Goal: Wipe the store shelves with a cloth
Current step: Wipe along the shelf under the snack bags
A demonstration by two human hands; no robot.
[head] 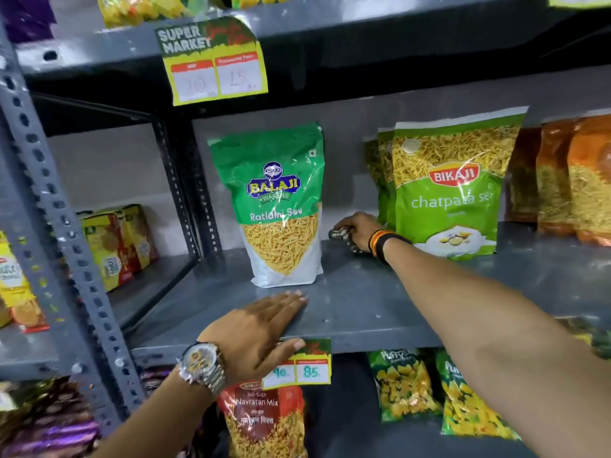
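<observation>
A: What is hard to make out here?

B: The cloth (344, 238), mostly. Only a dark, patterned wad of it shows under the right hand (358, 230), at about one o'clock from the frame's centre, deep on the grey shelf (363, 302). How much of it there is, I cannot tell. The price tag (299, 365) on the shelf's front lip is partly covered too; the left thumb lies across its top edge.

A: And the packets?

B: The Bikaji packet (449, 190) hides the ones stacked behind it. The orange packets (575, 180) at three o'clock are cut off by the frame edge. The label (215, 61) at eleven o'clock is blurred, its written figures barely legible.

A: How do the hands sit?

B: The right arm reaches straight in, its hand closed over the cloth and pressing it to the shelf between the Balaji packet (281, 206) and the Bikaji packet. The left hand (261, 328), at six o'clock, lies flat and spread on the shelf's front edge, fingers together, holding nothing, a watch (201, 366) on its wrist.
</observation>
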